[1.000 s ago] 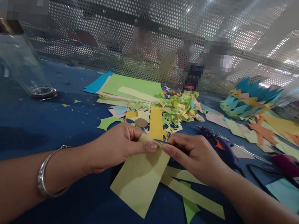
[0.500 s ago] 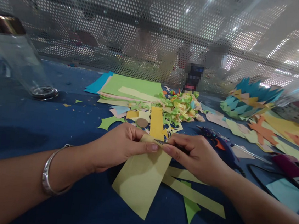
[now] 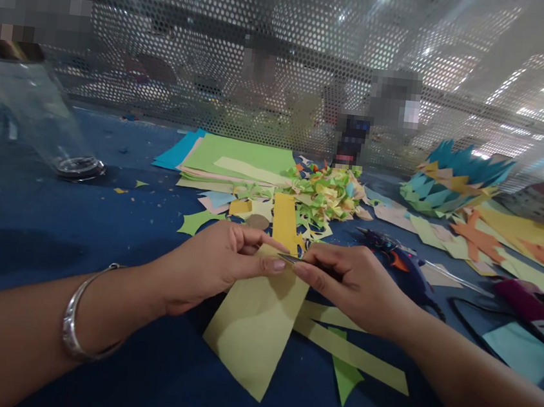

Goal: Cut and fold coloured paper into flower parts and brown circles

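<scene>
My left hand (image 3: pixel 227 257), with a silver bangle at the wrist, pinches the upper edge of a pale yellow sheet of paper (image 3: pixel 253 331) between thumb and forefinger. The sheet slants down towards me. My right hand (image 3: pixel 346 276) is closed around a thin pointed metal tool (image 3: pixel 288 258); most of it is hidden in the fingers, so its kind does not show. Its tip lies at the paper's top edge, beside my left fingertips. A yellow paper strip (image 3: pixel 285 221) lies just behind. Pale yellow strips (image 3: pixel 353 354) and a green scrap (image 3: pixel 346 376) lie under my right forearm.
Behind are stacked coloured sheets (image 3: pixel 243 155) and a heap of paper scraps (image 3: pixel 326 193). A glue gun (image 3: pixel 404 263), a purple power strip (image 3: pixel 533 308) and a paper crown-like ring (image 3: pixel 454 180) sit right. A glass bottle (image 3: pixel 57 122) stands left, before a perforated metal screen (image 3: pixel 194 59).
My left forefinger has stretched out along the paper's top edge towards the tool tip. The left wrist has shifted slightly left. My right hand has barely moved.
</scene>
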A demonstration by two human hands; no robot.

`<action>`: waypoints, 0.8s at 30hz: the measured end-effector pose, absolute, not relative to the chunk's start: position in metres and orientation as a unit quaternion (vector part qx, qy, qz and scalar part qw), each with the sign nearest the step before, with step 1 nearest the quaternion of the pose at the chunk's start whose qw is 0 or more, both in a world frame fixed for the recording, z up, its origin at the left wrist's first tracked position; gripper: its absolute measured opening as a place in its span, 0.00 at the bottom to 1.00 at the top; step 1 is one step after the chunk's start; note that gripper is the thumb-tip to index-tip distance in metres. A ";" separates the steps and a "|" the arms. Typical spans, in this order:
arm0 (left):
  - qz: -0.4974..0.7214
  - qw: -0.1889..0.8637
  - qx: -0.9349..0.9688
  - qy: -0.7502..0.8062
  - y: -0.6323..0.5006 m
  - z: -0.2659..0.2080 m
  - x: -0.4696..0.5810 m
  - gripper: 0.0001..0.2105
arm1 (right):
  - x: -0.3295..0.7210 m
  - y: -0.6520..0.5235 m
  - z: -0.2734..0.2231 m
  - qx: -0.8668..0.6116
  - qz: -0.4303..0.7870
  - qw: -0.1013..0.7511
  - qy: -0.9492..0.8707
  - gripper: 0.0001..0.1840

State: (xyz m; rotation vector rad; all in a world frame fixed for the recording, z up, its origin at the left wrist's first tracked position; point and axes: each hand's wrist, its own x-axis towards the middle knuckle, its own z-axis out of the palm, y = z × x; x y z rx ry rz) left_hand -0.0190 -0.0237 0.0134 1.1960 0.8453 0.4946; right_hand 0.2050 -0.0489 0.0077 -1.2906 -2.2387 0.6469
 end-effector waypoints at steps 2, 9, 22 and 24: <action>0.230 0.709 0.536 0.396 -0.024 0.016 -0.020 0.10 | 0.206 -0.049 0.008 -0.471 0.234 0.240 -0.816 0.21; 0.214 0.695 0.533 0.433 -0.023 0.017 -0.020 0.07 | 0.208 -0.048 0.009 -0.478 0.231 0.233 -0.815 0.22; 0.206 0.705 0.534 0.418 -0.022 0.013 -0.019 0.12 | 0.207 -0.048 0.008 -0.475 0.223 0.231 -0.819 0.22; 0.208 0.705 0.536 0.415 -0.021 0.013 -0.019 0.12 | 0.206 -0.048 0.009 -0.475 0.224 0.233 -0.818 0.22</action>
